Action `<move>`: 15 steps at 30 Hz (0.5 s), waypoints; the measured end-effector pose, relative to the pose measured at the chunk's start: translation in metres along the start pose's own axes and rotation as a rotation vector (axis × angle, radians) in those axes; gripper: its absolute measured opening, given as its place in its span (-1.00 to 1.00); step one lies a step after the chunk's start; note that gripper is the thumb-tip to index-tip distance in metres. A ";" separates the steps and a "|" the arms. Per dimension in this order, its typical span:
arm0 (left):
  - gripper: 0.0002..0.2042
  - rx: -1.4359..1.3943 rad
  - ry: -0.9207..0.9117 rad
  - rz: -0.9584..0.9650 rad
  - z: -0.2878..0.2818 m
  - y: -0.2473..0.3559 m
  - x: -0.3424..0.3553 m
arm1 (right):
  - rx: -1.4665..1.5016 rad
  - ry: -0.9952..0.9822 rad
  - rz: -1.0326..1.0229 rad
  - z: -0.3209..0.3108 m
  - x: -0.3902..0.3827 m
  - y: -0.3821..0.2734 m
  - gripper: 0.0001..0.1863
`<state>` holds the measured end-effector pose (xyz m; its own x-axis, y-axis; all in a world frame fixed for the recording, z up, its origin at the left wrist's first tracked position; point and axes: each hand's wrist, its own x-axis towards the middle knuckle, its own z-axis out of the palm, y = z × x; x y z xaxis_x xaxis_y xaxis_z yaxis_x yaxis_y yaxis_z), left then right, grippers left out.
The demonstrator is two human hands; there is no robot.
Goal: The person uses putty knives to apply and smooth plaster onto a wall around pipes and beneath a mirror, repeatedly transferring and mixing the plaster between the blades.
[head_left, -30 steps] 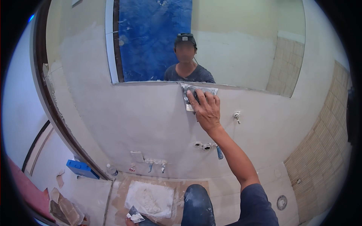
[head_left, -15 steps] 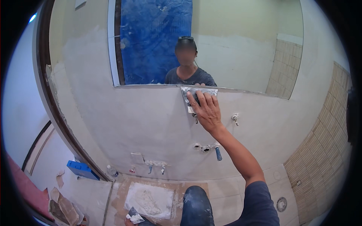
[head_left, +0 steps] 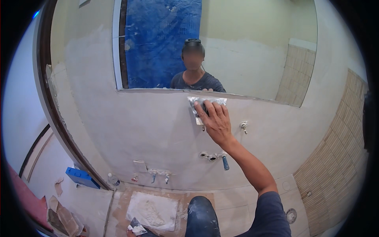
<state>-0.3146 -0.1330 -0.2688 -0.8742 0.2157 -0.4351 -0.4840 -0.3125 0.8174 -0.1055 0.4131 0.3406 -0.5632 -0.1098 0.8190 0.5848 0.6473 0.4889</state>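
Observation:
My right hand (head_left: 216,120) is closed around a wide metal putty knife (head_left: 193,107). The blade lies against the plastered wall (head_left: 158,126), a little below the bottom edge of the mirror (head_left: 244,51). Low on the left, my left hand (head_left: 130,234) shows only in part at the frame's lower edge. It grips a smaller putty knife (head_left: 138,228) with white filler on its blade. Under it on the floor, a pale board (head_left: 132,207) carries a heap of white filler (head_left: 151,212).
Pipe stubs stick out of the wall, including a valve (head_left: 244,127) and a blue-capped outlet (head_left: 225,162). A blue case (head_left: 82,177), a clear bottle (head_left: 113,179) and a torn paper bag (head_left: 63,219) stand at the left. A floor drain (head_left: 291,215) lies at the right.
My right hand has slid the wide putty knife slightly down the wall, leaving a small gap below the mirror's edge. My left hand keeps its hold low down.

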 end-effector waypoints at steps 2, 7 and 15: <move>-0.63 -0.007 0.012 0.002 0.001 0.001 0.001 | -0.008 0.053 0.002 0.007 0.006 0.000 -0.33; -0.65 0.054 0.002 0.011 0.001 0.003 -0.001 | -0.065 0.102 -0.003 0.028 0.013 -0.004 -0.33; -0.65 0.006 -0.002 -0.022 0.000 0.003 -0.004 | 0.050 -0.134 -0.060 0.006 -0.006 0.001 -0.26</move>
<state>-0.3132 -0.1350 -0.2645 -0.8632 0.2242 -0.4523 -0.5028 -0.3019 0.8100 -0.1051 0.4187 0.3345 -0.6715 -0.0500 0.7393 0.5192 0.6800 0.5176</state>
